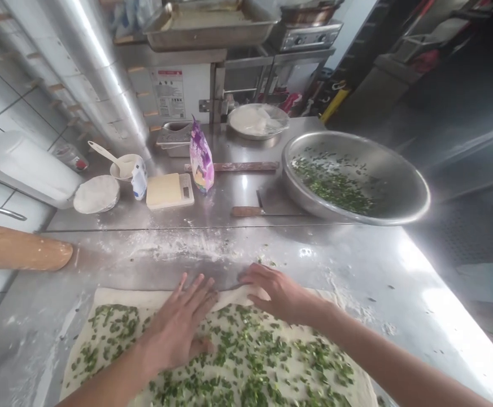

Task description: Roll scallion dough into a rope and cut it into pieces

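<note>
A wide sheet of pale dough (223, 362) strewn with chopped green onions (254, 353) lies on the metal worktop. Over its left half is my left hand (182, 319), fingers stretched out and slightly spread, their tips at the far edge; the thumb is smeared by motion. At that same far edge, right of the middle, my right hand (278, 294) has its fingers curved over the rim and its thumb on the near side. A lip of dough between thumb and fingers is lifted and slightly folded.
Behind the dough stand a large steel bowl (415, 198) of chopped greens, a wooden-handled scraper (248, 211), a thin rolling pin (238, 167), a purple bag (201, 155) and a scale (187, 189). A thick wooden roller (21, 247) juts in at left. Flour dusts the worktop (114, 265).
</note>
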Available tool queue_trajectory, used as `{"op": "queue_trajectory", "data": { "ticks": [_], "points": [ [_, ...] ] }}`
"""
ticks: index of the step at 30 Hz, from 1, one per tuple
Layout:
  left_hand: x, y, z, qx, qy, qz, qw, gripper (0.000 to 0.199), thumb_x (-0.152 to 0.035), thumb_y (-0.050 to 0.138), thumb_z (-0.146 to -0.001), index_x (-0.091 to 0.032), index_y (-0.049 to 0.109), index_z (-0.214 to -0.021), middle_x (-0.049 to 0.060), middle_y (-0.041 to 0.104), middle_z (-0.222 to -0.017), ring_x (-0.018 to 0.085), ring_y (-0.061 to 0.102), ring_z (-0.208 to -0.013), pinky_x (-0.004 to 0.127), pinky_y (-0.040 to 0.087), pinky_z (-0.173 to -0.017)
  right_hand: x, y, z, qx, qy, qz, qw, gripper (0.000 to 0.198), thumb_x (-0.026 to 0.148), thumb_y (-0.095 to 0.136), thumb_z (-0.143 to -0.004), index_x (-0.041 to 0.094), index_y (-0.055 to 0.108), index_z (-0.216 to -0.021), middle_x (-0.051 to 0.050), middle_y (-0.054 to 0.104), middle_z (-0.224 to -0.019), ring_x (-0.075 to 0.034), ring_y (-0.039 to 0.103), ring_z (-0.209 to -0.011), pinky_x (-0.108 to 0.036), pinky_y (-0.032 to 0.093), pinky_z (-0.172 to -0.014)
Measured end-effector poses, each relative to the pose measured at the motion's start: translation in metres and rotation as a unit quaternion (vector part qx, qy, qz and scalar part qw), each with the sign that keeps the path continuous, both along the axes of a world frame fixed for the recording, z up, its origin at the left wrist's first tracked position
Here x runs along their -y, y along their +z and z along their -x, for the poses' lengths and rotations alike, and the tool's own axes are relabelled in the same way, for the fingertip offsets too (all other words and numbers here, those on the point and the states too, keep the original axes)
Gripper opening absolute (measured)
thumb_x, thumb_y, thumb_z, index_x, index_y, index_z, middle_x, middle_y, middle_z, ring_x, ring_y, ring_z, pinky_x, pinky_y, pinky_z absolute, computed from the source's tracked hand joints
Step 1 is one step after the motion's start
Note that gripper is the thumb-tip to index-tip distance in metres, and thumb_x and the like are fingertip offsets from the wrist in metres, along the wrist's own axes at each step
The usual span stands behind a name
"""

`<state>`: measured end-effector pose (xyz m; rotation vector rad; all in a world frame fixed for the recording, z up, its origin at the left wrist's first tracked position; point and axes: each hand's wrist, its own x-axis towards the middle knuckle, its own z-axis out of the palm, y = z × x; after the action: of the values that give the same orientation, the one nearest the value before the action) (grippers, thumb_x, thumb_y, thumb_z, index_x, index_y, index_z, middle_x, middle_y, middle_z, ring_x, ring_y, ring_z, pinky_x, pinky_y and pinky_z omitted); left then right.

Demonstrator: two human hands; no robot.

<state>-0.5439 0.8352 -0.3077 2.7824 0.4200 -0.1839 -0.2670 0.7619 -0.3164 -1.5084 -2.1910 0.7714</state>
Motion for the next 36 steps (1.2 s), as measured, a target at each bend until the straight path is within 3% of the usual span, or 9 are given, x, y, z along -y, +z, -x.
{"op": "queue_trajectory", "data": {
  "ticks": [5,8,10,13,16,20,24,30,36],
  "points": [
    [0.016,0.002,-0.035,-0.001,-0.025,0.042,0.999,0.095,-0.071,0.034,-0.095,-0.016,-0.006,-0.161,0.012,0.007,-0.167,0.034,0.003,-0.156,0.064,0.011,-0.127,0.019,0.002,-0.022,0.016,0.081,-0.037,0.996,0.023,0.020,0.044,-0.105,0.019,0.066,-0.112,-0.008,0.066,-0.107,-0.022,0.061,-0.098,-0.037,0.056,-0.089],
    [0.026,0.002,-0.050,-0.013,-0.038,0.040,0.998,0.090,-0.067,0.035,-0.097,-0.020,-0.005,-0.161,0.009,0.007,-0.168,0.034,0.001,-0.156,0.065,0.011,-0.127,0.031,0.005,-0.038,0.020,0.030,-0.010,0.999,0.031,0.023,0.059,-0.099,0.018,0.059,-0.129,-0.011,0.063,-0.122,-0.026,0.058,-0.114,-0.042,0.053,-0.099],
    [0.032,0.003,-0.059,-0.016,-0.031,0.034,0.999,0.086,-0.064,0.034,-0.098,-0.021,-0.006,-0.161,0.009,0.007,-0.168,0.034,0.000,-0.156,0.065,0.012,-0.126,0.037,0.006,-0.049,0.019,0.001,0.017,1.000,0.033,0.019,0.064,-0.095,0.020,0.061,-0.127,-0.010,0.064,-0.121,-0.026,0.059,-0.113,-0.043,0.053,-0.101],
    [0.043,0.004,-0.078,-0.006,-0.036,0.039,0.999,0.090,-0.064,0.033,-0.098,-0.016,-0.011,-0.160,0.012,0.005,-0.167,0.032,0.001,-0.156,0.064,0.011,-0.127,0.047,0.005,-0.060,0.022,0.028,-0.004,0.999,0.022,0.009,0.051,-0.098,0.021,0.067,-0.108,-0.007,0.066,-0.105,-0.022,0.063,-0.097,-0.040,0.056,-0.092],
    [0.055,0.003,-0.089,0.003,-0.051,0.035,0.998,0.091,-0.065,0.033,-0.098,-0.014,-0.011,-0.160,0.012,0.006,-0.167,0.033,0.002,-0.156,0.063,0.010,-0.127,0.058,0.005,-0.076,0.031,0.036,-0.025,0.999,0.022,0.013,0.051,-0.100,0.019,0.065,-0.115,-0.009,0.064,-0.106,-0.024,0.062,-0.098,-0.042,0.056,-0.091],
    [0.066,0.001,-0.098,-0.001,-0.049,0.020,0.999,0.085,-0.062,0.035,-0.099,-0.021,-0.004,-0.162,0.009,0.010,-0.168,0.034,0.004,-0.156,0.064,0.013,-0.126,0.072,0.008,-0.103,0.006,-0.001,0.028,1.000,0.021,0.021,0.057,-0.100,0.021,0.066,-0.119,-0.007,0.065,-0.110,-0.023,0.062,-0.103,-0.042,0.056,-0.093],
    [0.076,-0.006,-0.126,0.018,-0.041,0.020,0.999,0.091,-0.065,0.038,-0.096,-0.018,-0.005,-0.162,0.011,0.013,-0.167,0.034,0.007,-0.156,0.063,0.012,-0.127,0.086,0.010,-0.114,0.029,0.049,-0.030,0.998,0.029,0.018,0.040,-0.106,0.022,0.068,-0.114,-0.006,0.067,-0.104,-0.021,0.063,-0.096,-0.039,0.056,-0.090],
    [0.096,-0.013,-0.139,0.034,-0.037,-0.054,0.997,0.083,-0.062,0.038,-0.098,-0.020,0.006,-0.163,0.010,0.017,-0.167,0.035,0.011,-0.156,0.062,0.007,-0.126,0.101,0.012,-0.147,0.024,-0.003,0.009,1.000,0.024,0.030,0.067,-0.097,0.019,0.065,-0.118,-0.008,0.067,-0.106,-0.023,0.064,-0.097,-0.042,0.057,-0.090],
    [0.115,-0.006,-0.170,0.038,-0.044,-0.058,0.997,0.087,-0.066,0.037,-0.097,-0.017,0.006,-0.162,0.013,0.015,-0.168,0.036,0.010,-0.156,0.064,0.014,-0.124,0.140,-0.010,-0.146,0.066,-0.021,-0.118,0.991,0.025,0.014,0.052,-0.102,0.016,0.061,-0.125,-0.010,0.069,-0.106,-0.023,0.067,-0.096,-0.039,0.061,-0.083]
  ]
}}
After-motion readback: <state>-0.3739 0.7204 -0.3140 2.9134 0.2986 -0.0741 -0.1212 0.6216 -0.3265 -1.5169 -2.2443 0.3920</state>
